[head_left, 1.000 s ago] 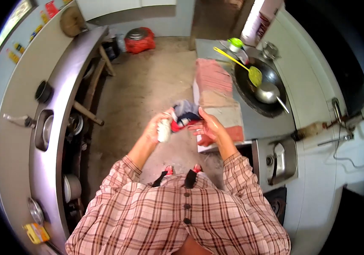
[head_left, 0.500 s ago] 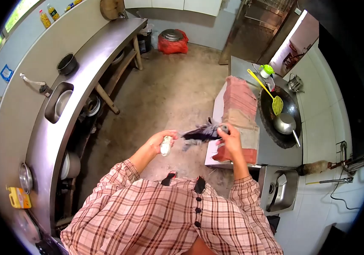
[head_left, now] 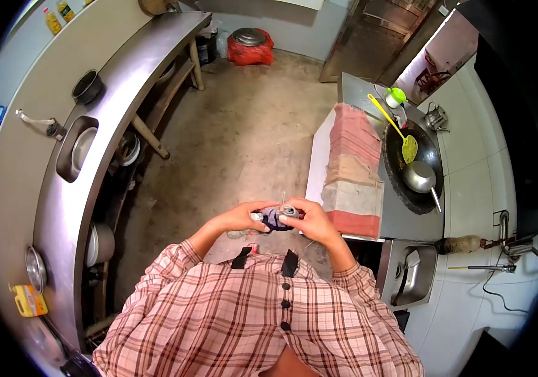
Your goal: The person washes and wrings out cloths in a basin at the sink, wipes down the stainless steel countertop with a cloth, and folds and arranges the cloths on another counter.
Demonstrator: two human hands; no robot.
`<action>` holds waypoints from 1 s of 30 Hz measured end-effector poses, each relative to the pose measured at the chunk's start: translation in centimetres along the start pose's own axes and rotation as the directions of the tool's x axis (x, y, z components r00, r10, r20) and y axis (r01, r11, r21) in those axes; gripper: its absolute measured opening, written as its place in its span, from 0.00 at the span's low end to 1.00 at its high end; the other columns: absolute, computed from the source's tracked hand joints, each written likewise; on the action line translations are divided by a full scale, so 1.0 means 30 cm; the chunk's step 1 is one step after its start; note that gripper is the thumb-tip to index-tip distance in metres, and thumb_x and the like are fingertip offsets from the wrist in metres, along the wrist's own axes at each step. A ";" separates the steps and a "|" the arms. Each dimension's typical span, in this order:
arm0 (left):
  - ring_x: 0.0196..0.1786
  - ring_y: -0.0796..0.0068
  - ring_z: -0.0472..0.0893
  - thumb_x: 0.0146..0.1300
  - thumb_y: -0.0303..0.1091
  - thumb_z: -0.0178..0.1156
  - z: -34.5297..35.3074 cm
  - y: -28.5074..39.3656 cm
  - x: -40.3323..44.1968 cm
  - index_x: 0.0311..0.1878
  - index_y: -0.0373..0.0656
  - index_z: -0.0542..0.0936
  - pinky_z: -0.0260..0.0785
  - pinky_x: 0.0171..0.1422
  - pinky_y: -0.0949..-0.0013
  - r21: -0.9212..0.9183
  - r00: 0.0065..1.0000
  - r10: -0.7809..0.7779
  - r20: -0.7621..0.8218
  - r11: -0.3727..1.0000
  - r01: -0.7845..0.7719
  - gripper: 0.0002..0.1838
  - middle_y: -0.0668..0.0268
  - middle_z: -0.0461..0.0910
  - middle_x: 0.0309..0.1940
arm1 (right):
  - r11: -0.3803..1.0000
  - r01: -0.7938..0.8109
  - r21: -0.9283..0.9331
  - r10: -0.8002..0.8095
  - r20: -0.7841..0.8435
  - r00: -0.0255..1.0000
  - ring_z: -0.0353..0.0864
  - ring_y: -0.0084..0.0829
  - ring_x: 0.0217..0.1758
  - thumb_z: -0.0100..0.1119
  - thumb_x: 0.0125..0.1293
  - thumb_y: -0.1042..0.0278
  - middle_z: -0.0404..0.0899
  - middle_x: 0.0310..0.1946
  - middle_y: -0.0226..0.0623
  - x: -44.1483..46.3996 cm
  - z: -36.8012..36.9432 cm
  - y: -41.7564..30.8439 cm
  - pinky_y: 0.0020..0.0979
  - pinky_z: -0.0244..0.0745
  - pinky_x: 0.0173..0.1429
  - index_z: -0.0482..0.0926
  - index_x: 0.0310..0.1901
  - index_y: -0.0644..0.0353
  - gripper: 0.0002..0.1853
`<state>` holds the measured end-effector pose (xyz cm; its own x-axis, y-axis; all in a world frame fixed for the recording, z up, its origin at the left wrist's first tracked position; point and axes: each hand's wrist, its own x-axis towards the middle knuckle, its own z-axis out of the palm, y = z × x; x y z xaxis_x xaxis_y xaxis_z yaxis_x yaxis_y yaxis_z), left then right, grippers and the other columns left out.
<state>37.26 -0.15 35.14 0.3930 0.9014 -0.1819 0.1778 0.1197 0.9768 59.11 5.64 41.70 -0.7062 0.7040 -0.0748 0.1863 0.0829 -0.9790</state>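
Note:
In front of my chest, both hands meet around a dark grey-purple bundle (head_left: pixel 273 218) that looks like soft cloth or plastic. My right hand (head_left: pixel 306 220) is closed on its rolled grey end, thumb on top. My left hand (head_left: pixel 241 218) is closed at the bundle's left side and holds a small whitish crumpled piece (head_left: pixel 257 217) by the thumb and fingers. Something pale and see-through shows just below the left fingers; its kind is unclear. The palms' inner sides are hidden.
To the right stands a stove counter with a striped cloth (head_left: pixel 352 169), a wok (head_left: pixel 429 157), a yellow slotted turner (head_left: pixel 409 148) and a ladle (head_left: pixel 421 177). A small sink (head_left: pixel 425 276) sits nearer. Along the left runs a steel counter (head_left: pixel 128 63) with a black pot (head_left: pixel 87 87).
My hands have come together from wide apart. The dark bundle, loose and ragged before, is now gathered compactly between them. The view has shifted slightly.

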 end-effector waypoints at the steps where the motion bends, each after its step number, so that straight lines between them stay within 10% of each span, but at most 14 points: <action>1: 0.44 0.77 0.77 0.52 0.31 0.70 -0.015 0.004 0.002 0.61 0.45 0.75 0.72 0.47 0.71 0.061 1.000 -0.025 0.008 0.998 0.025 0.30 0.63 0.78 0.50 | 0.999 -0.032 -0.028 0.032 -0.006 0.999 0.70 0.15 0.33 0.66 0.60 0.71 0.73 0.29 0.24 0.005 -0.001 0.000 0.22 0.68 0.36 0.78 0.38 0.62 0.08; 3: 0.45 0.69 0.78 0.51 0.33 0.70 -0.025 0.027 0.002 0.50 0.42 0.81 0.71 0.49 0.68 0.196 0.973 -0.227 -0.049 0.953 0.232 0.21 0.60 0.80 0.44 | 0.984 -0.079 -0.161 0.068 -0.074 0.995 0.68 0.15 0.31 0.67 0.59 0.69 0.72 0.28 0.25 0.008 -0.017 -0.012 0.23 0.66 0.34 0.77 0.35 0.61 0.08; 7: 0.48 0.57 0.77 0.49 0.37 0.69 -0.032 0.002 -0.018 0.48 0.40 0.82 0.69 0.54 0.61 0.439 0.989 -0.058 -0.137 0.891 0.113 0.21 0.54 0.80 0.42 | 0.957 -0.127 -0.260 0.094 -0.134 0.987 0.70 0.26 0.30 0.65 0.56 0.66 0.70 0.26 0.37 -0.018 -0.055 0.010 0.28 0.66 0.35 0.75 0.32 0.62 0.10; 10: 0.43 0.61 0.80 0.50 0.35 0.68 -0.046 0.028 -0.023 0.48 0.42 0.82 0.72 0.48 0.62 0.451 0.980 0.017 -0.200 0.889 0.076 0.19 0.54 0.79 0.39 | 0.920 0.089 -0.383 -0.169 -0.180 0.969 0.72 0.34 0.30 0.65 0.55 0.66 0.69 0.26 0.39 0.001 -0.079 0.088 0.34 0.67 0.34 0.76 0.33 0.62 0.10; 14: 0.24 0.73 0.79 0.54 0.33 0.67 -0.008 0.186 -0.042 0.48 0.39 0.81 0.73 0.32 0.70 0.213 0.940 -0.157 -0.302 0.951 0.226 0.18 0.59 0.81 0.38 | 0.873 0.044 -0.486 -0.204 -0.280 0.938 0.75 0.42 0.34 0.65 0.55 0.65 0.72 0.29 0.42 -0.017 -0.102 0.053 0.38 0.70 0.38 0.79 0.33 0.60 0.09; 20: 0.24 0.76 0.78 0.55 0.31 0.65 -0.010 0.221 -0.005 0.56 0.43 0.78 0.73 0.32 0.71 0.218 0.947 -0.161 -0.277 0.950 0.225 0.23 0.62 0.82 0.39 | 0.647 -0.015 -0.763 -0.391 -0.348 0.852 0.76 0.44 0.37 0.64 0.54 0.67 0.73 0.30 0.41 -0.004 -0.158 0.013 0.41 0.71 0.42 0.79 0.30 0.59 0.07; 26: 0.24 0.77 0.78 0.53 0.37 0.67 -0.050 0.369 0.042 0.66 0.51 0.70 0.72 0.32 0.70 0.279 0.901 -0.432 0.033 0.870 0.407 0.34 0.63 0.83 0.35 | 0.648 0.468 -0.601 -0.598 -0.022 0.801 0.75 0.43 0.37 0.63 0.53 0.69 0.71 0.29 0.40 0.042 -0.188 -0.088 0.39 0.69 0.44 0.76 0.30 0.63 0.08; 30: 0.24 0.77 0.79 0.54 0.41 0.66 -0.131 0.392 0.191 0.56 0.51 0.79 0.73 0.33 0.71 0.607 0.830 -0.541 0.138 0.708 0.360 0.24 0.61 0.83 0.29 | 0.821 0.432 -0.373 -0.540 -0.260 0.801 0.75 0.40 0.33 0.57 0.62 0.69 0.74 0.29 0.39 0.181 -0.205 -0.042 0.34 0.68 0.36 0.73 0.31 0.64 0.07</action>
<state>38.07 8.06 46.02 0.3542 0.6262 -0.6946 0.8155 0.1567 0.5571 59.24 13.70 43.68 -0.4885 0.7024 0.5176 0.1024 0.6353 -0.7654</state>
